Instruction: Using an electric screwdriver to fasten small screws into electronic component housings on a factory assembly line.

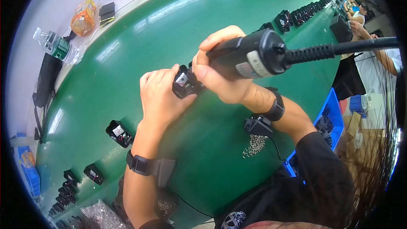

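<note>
My right hand is wrapped round a black corded electric screwdriver, whose cable runs off to the right. Fingers and thumb of my left hand grip a small black plastic housing with a pale part inside. The tool's front end is at the housing, but my right hand hides its tip, so I cannot tell whether it touches a screw. On the green table, left of my left forearm, lies another open black housing with wires inside. A pile of small screws is below my right wrist.
Rows of black housings stand at the far right and lower left. A blue bin of black parts is beside my right arm. A plastic bottle and an orange bag line the left edge. Other people work at the right.
</note>
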Demonstrator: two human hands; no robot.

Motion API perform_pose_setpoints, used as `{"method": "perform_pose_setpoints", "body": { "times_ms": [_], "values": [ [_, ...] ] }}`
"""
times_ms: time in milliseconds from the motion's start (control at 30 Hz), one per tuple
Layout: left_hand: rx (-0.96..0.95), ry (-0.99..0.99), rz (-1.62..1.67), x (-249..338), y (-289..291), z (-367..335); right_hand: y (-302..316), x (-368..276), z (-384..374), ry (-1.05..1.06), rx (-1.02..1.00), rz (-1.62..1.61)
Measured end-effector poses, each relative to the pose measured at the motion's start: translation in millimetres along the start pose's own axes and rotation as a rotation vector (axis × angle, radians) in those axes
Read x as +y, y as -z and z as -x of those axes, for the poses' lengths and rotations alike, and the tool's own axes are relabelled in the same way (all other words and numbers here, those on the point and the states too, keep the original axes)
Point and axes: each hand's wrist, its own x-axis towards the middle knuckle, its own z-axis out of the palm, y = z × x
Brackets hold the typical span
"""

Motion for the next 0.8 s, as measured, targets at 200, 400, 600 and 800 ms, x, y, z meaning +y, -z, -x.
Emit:
{"method": "perform_pose_setpoints", "body": {
  "times_ms": [200,400,600,800],
  "values": [
    [-0.018,-0.016,-0.042,3.0,7.5,-1.1,0.6,-16.2,-5.1,0.027,0.016,-0.019],
    [-0.024,0.008,-0.072,2.7,7.1,3.3,5.4,-10.9,2.2,-0.035,-0.142,0.114],
    [-0.079,0.037,-0.057,5.4,13.2,3.1,3.4,-12.6,4.3,-0.063,-0.136,0.063],
    [-0.107,0.053,-0.086,4.0,20.3,5.9,-7.9,-12.4,6.4,-0.040,-0.057,-0.022]
  ]
}}
